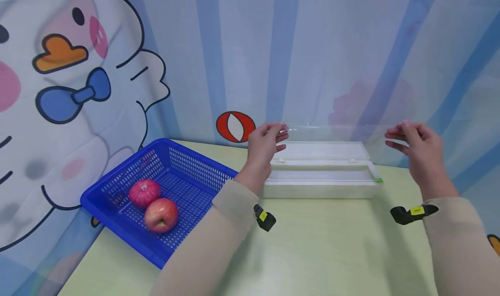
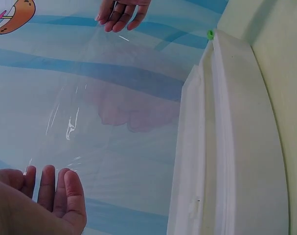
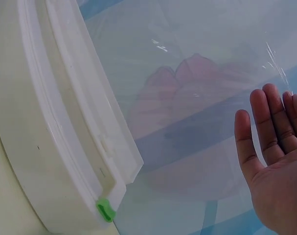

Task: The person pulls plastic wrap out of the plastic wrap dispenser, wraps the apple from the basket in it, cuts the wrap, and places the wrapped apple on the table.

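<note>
A clear sheet of cling film [image 1: 336, 132] stretches between the two raised hands above a white dispenser box. My left hand [image 1: 261, 150] pinches one upper corner between thumb and forefinger, where the film is bunched. At the opposite corner, my right hand [image 1: 423, 152] pinches the film the same way, its other fingers extended. The dispenser box [image 1: 318, 192] sits on the table with its lid [image 1: 324, 150] raised at the back. A green piece [image 3: 105, 210] sits at the box's right end. In the left wrist view, the film [image 2: 70, 127] shows shiny creases beside the raised lid.
A blue plastic basket [image 1: 122, 234] stands to the left, partly behind the left sleeve. Inside are a red apple [image 1: 161, 215] and a pinkish-red round fruit [image 1: 145, 193]. Behind the pale green table [image 1: 312, 244] hangs a printed cloth [image 1: 250, 61].
</note>
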The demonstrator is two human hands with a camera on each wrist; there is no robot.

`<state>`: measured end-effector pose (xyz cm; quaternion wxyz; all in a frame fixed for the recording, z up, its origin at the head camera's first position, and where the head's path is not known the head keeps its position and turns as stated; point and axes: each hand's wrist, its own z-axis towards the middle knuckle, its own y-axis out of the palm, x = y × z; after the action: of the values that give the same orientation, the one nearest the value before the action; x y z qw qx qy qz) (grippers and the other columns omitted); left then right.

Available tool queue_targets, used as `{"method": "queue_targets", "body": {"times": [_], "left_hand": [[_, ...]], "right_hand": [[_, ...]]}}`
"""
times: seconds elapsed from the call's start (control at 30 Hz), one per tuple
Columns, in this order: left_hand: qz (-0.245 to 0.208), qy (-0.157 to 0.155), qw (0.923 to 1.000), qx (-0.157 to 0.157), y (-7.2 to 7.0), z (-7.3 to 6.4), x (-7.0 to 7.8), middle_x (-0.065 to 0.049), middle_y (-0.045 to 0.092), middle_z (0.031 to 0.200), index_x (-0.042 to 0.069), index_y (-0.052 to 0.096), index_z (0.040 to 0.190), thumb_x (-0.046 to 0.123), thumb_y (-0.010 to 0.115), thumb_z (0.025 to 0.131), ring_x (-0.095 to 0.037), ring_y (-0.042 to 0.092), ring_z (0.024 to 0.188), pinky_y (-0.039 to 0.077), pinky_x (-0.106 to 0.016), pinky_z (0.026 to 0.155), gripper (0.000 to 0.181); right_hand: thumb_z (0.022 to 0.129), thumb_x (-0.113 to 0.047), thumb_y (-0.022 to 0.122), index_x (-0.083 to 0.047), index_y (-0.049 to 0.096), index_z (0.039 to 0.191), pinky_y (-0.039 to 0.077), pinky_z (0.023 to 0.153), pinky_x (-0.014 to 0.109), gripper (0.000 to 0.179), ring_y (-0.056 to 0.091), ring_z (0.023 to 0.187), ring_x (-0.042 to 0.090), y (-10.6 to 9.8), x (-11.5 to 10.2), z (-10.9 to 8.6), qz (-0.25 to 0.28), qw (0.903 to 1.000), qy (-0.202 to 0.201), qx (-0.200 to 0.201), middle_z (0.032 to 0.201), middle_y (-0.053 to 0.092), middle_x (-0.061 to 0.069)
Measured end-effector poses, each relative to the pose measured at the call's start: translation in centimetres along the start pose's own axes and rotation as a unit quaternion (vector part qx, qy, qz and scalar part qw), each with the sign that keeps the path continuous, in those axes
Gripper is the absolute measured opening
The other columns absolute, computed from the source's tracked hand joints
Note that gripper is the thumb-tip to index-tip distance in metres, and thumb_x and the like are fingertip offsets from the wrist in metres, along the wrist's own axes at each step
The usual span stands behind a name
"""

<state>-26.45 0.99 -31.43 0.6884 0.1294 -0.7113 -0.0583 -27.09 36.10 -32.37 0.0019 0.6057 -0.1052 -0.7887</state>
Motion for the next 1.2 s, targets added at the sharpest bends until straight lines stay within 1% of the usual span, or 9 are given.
{"method": "queue_targets", "body": {"times": [0.1,0.2,0.4,0.57,0.73,0.93,1.07,1.2], "left_hand": [[-0.007,0.006,0.9999,-0.006,0.0,0.0,0.5,-0.003,0.079,0.113,0.011,0.076,0.120,0.024,0.064,0.110,-0.022,0.075,0.112,0.061,-0.039,0.098,0.021],[-0.008,0.007,0.9999,-0.008,0.1,0.0,0.8,-0.004,0.079,0.113,0.012,0.077,0.119,0.024,0.064,0.109,-0.019,0.076,0.109,0.061,-0.039,0.098,0.020],[-0.004,0.017,0.9997,-0.015,0.1,0.0,1.6,-0.006,0.079,0.117,0.012,0.076,0.120,0.026,0.065,0.109,-0.026,0.074,0.117,0.061,-0.036,0.096,0.021],[-0.008,0.023,0.9994,-0.023,0.1,-0.2,2.4,-0.008,0.078,0.120,0.010,0.076,0.123,0.024,0.063,0.110,-0.027,0.073,0.119,0.061,-0.038,0.097,0.023],[0.001,0.025,0.9994,-0.023,0.1,-0.4,3.1,-0.005,0.078,0.118,0.012,0.076,0.122,0.026,0.064,0.109,-0.025,0.074,0.117,0.061,-0.037,0.096,0.022],[0.016,0.037,0.9990,-0.020,0.1,-0.6,3.8,-0.003,0.078,0.116,0.015,0.078,0.120,0.029,0.066,0.108,-0.023,0.074,0.115,0.061,-0.034,0.095,0.021],[0.019,0.044,0.9985,-0.027,0.1,-0.8,4.2,-0.003,0.078,0.118,0.016,0.077,0.121,0.029,0.066,0.108,-0.021,0.075,0.114,0.061,-0.033,0.095,0.021],[0.025,0.048,0.9980,-0.031,0.0,-1.1,4.8,-0.003,0.078,0.118,0.016,0.077,0.123,0.029,0.066,0.108,-0.018,0.075,0.112,0.061,-0.033,0.095,0.023]], "right_hand": [[0.104,-0.028,0.068,-0.002,0.065,0.120,0.062,0.081,0.021,0.031,0.074,0.097,0.011,0.1,-0.5,0.1,0.005,1.0000,-0.007,-0.004,0.106,0.077,-0.001],[0.103,-0.027,0.069,-0.002,0.066,0.120,0.062,0.080,0.022,0.030,0.075,0.097,0.011,0.2,-1.0,0.1,0.012,0.9999,-0.008,-0.004,0.106,0.077,0.000],[0.104,-0.026,0.068,-0.003,0.067,0.119,0.062,0.080,0.022,0.027,0.075,0.096,0.012,0.5,-1.8,0.0,0.015,0.9998,-0.013,0.004,0.107,0.076,0.001],[0.102,-0.027,0.070,-0.001,0.066,0.121,0.062,0.080,0.022,0.032,0.075,0.096,0.013,0.6,-2.5,0.0,0.018,0.9997,-0.018,0.006,0.109,0.076,0.002],[0.103,-0.024,0.070,0.001,0.066,0.120,0.063,0.079,0.024,0.030,0.076,0.095,0.015,0.6,-3.1,0.1,0.034,0.9990,-0.030,-0.001,0.108,0.078,0.004],[0.103,-0.024,0.070,-0.001,0.066,0.119,0.062,0.080,0.023,0.028,0.076,0.095,0.014,0.7,-4.0,0.0,0.031,0.9987,-0.040,-0.001,0.108,0.078,0.004],[0.105,-0.025,0.067,-0.002,0.064,0.120,0.061,0.080,0.020,0.028,0.075,0.095,0.013,0.8,-4.4,-0.1,0.010,0.9985,-0.054,0.004,0.108,0.077,0.002],[0.106,-0.028,0.064,-0.002,0.063,0.122,0.060,0.079,0.016,0.029,0.073,0.098,0.011,0.9,-4.7,-0.2,-0.032,0.9970,-0.069,0.013,0.110,0.075,0.000]]}}
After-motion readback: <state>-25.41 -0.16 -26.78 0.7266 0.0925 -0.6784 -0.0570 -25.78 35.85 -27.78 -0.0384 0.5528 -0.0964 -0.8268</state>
